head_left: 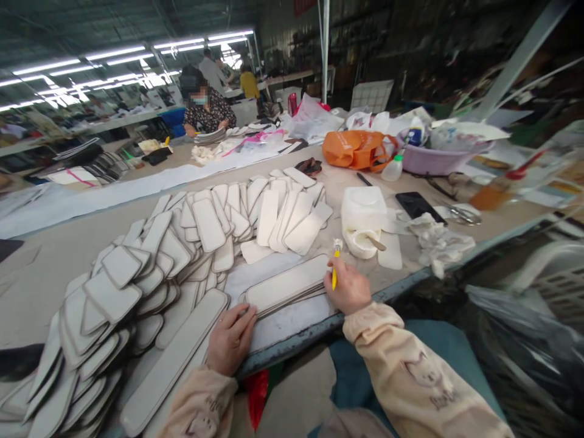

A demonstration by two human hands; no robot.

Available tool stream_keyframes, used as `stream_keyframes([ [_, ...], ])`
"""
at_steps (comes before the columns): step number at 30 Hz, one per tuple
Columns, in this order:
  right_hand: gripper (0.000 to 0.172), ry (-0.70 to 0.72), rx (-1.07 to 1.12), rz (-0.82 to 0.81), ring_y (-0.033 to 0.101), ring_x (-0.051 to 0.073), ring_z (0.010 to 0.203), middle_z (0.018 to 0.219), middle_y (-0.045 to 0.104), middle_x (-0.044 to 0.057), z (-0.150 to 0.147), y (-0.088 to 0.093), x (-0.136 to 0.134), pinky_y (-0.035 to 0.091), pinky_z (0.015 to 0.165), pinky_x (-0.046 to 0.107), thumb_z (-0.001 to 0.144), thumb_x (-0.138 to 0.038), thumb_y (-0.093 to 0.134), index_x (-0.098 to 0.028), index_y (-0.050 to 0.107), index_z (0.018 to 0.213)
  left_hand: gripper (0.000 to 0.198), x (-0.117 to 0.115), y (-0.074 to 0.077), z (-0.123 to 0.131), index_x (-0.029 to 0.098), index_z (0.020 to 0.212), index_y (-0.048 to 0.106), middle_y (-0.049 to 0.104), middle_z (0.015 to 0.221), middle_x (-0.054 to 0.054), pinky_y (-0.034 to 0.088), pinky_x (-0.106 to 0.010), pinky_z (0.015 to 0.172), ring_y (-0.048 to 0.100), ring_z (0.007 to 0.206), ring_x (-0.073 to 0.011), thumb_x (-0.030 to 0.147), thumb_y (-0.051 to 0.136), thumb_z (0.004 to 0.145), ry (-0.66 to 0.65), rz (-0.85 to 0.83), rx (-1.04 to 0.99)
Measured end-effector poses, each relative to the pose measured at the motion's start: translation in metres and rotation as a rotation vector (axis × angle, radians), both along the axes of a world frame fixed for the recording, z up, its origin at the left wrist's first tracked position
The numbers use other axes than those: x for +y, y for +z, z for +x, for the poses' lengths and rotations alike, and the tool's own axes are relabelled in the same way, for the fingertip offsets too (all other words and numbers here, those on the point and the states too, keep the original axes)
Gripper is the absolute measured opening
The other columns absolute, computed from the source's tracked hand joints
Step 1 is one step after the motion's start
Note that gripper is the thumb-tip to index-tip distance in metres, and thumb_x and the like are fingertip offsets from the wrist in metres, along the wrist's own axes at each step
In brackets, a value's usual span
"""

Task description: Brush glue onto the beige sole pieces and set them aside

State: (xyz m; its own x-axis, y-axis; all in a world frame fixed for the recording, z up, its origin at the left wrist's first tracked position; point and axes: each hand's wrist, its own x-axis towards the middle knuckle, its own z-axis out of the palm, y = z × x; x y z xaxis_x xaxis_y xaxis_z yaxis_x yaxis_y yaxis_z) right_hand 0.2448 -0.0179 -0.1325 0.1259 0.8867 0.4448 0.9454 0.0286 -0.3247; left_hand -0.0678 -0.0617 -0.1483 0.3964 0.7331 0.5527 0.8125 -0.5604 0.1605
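Panels (287, 283), stacked, pale, long and round-cornered with darker edges; the left hand (232, 337) rests unclenched at one end, the right hand (349, 287) grips a yellow brush (335, 275).

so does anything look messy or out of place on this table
Mainly the heap of pale pieces: they overlap at all angles, unlike the neater stack that the left hand touches. A crumpled white cloth also lies bunched near the table's edge, on the right. No spill or damage is clear.
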Motion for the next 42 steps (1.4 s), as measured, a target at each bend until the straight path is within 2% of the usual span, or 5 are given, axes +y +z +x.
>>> stream_keyframes([
  [6,0.014,0.296,0.017,0.104,0.059,0.024,0.087,0.087,0.066,0.009,-0.014,0.010,-0.009,0.047,0.079,0.036,0.087,-0.016,0.050,-0.018,0.059,0.097,0.025,0.001,0.000,-0.002,0.019,0.110,0.067,0.063,0.109,-0.010,0.053,-0.034,0.079,0.062,0.090,-0.0198,0.019,0.062,0.086,-0.016,0.023,0.023],
  [12,0.012,0.613,0.050,0.116,0.053,0.025,0.119,0.108,0.067,0.009,-0.046,-0.009,-0.019,0.036,0.104,0.045,0.091,-0.023,0.052,-0.020,0.058,0.101,0.025,0.003,0.000,-0.003,0.019,0.110,0.067,0.063,0.109,-0.010,0.053,-0.033,0.080,0.062,0.091,-0.0196,0.019,0.061,0.086,-0.040,0.039,0.040],
  [22,0.010,0.258,0.060,0.025,0.053,0.031,0.118,0.094,0.070,0.009,-0.003,-0.006,-0.003,0.039,0.101,0.049,0.091,-0.026,0.055,-0.020,0.057,0.097,0.024,0.003,0.000,-0.001,0.019,0.108,0.068,0.063,0.108,-0.010,0.054,-0.033,0.079,0.061,0.091,-0.0197,0.020,0.062,0.085,-0.032,0.024,0.022],
  [29,0.016,0.098,0.185,-0.030,0.064,0.026,0.081,0.090,0.067,0.009,0.007,-0.013,0.007,0.051,0.066,0.036,0.089,-0.027,0.054,-0.020,0.053,0.103,0.023,0.001,-0.001,0.000,0.019,0.107,0.069,0.063,0.107,-0.010,0.054,-0.034,0.079,0.061,0.092,-0.0197,0.020,0.062,0.085,-0.017,0.008,-0.006],
  [42,0.023,0.141,0.445,0.122,0.065,0.026,0.084,0.095,0.066,0.007,0.005,-0.010,0.009,0.051,0.075,0.041,0.083,-0.023,0.058,-0.021,0.050,0.105,0.024,-0.002,0.001,0.000,0.021,0.108,0.069,0.065,0.109,-0.010,0.055,-0.033,0.080,0.063,0.093,-0.0196,0.022,0.060,0.086,0.015,-0.037,-0.031],
])
